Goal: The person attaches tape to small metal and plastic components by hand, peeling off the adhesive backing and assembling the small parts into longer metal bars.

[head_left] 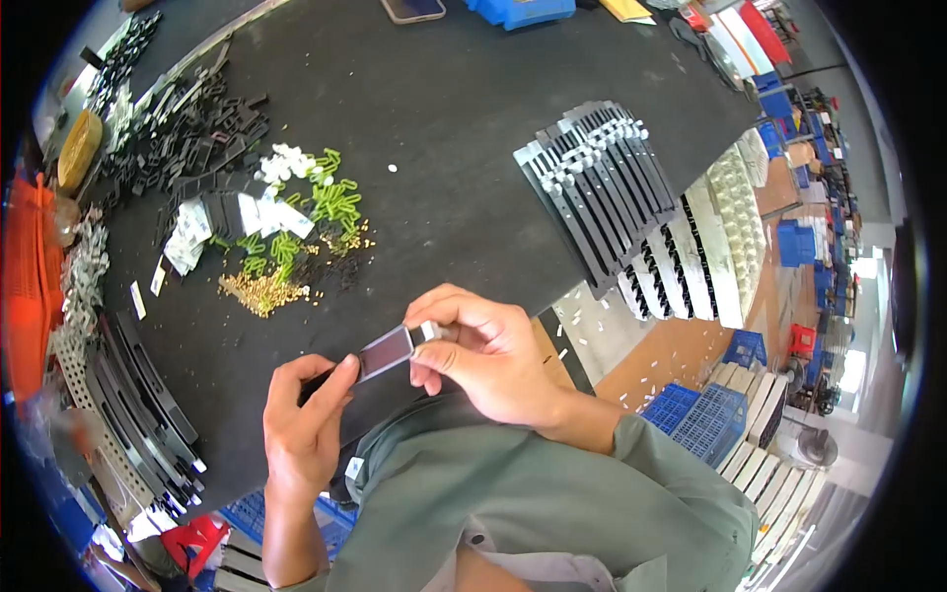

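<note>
Between my two hands is a small flat part (386,353) with a dark reddish face and a light frame, held just above the table's near edge. My left hand (308,409) grips its left end, where a black piece shows between thumb and fingers. The fingers of my right hand (473,350) pinch the right end, at a small whitish-grey block (427,333). Beyond my left hand lie brass-coloured bits (261,293), green clips (335,201), white pieces (284,163) and small white packets (187,235).
Black parts (192,133) are heaped at the back left. Long dark strips (143,405) lie at the left edge. A row of black strips with white fittings (602,183) stands at the right edge. A phone (413,9) and a blue object (518,10) are at the far edge.
</note>
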The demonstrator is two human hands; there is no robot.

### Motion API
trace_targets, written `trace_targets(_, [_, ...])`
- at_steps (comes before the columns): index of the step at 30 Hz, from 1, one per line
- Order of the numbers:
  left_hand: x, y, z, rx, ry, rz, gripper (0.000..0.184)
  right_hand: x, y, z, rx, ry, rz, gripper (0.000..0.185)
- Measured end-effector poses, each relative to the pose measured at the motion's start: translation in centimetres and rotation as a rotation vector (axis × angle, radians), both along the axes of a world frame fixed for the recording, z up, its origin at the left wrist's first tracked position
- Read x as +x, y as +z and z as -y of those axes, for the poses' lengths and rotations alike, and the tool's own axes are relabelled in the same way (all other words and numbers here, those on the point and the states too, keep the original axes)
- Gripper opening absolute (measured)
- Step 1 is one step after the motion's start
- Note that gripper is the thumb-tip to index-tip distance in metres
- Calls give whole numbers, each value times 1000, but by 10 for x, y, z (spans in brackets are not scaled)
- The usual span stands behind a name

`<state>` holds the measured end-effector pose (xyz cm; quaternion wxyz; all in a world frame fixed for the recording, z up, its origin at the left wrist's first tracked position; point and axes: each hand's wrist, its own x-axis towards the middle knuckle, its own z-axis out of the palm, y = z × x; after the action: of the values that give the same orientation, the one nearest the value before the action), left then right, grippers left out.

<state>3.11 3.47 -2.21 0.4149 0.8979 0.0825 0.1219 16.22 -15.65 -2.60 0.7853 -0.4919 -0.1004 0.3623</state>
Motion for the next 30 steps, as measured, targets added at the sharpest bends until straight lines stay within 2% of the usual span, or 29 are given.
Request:
trace_targets(1, [0,3,2,-103,2,-12,46,-1,5,1,11,7,32,18])
trace_targets(6, [11,5,10,-51,-150,147,49,14,34,13,-45,35,114,22])
trace_targets(8, [22,2,24,-61,-57,254,40,25,52,17,-158,72,336,25])
trace_targets(10, [23,-5,31,-95,-84,347,36,38,74,22,-314,192,689,24])
trace_targets(12, [18,-8,24,2,-144,420,34,32,89,16,-358,206,777,22])
trace_targets(15, [12,-2,9,16,-151,407,39,27,94,6,-325,216,870,20])
trace_targets(18, [3,-13,1,110,-199,446,32,20,99,-2,-345,280,879,18])
trace_targets(20, [-4,-28,-5,62,-243,326,29,21,95,-5,-354,154,929,17])
trace_targets(22, [-8,-20,0,89,-170,367,27,24,88,4,-302,242,912,13])
trace_targets(24, [-13,-19,-3,6,-144,304,26,24,73,6,-235,164,745,13])
trace_targets(26, [-21,-4,-15,45,-91,267,23,22,49,8,-233,129,637,17])
trace_targets(28, [-28,8,-31,223,-88,-4,17,20,18,5,-303,100,302,19])
trace_targets(30, [-32,8,-47,281,-94,-83,14,13,-15,4,-312,167,165,27])
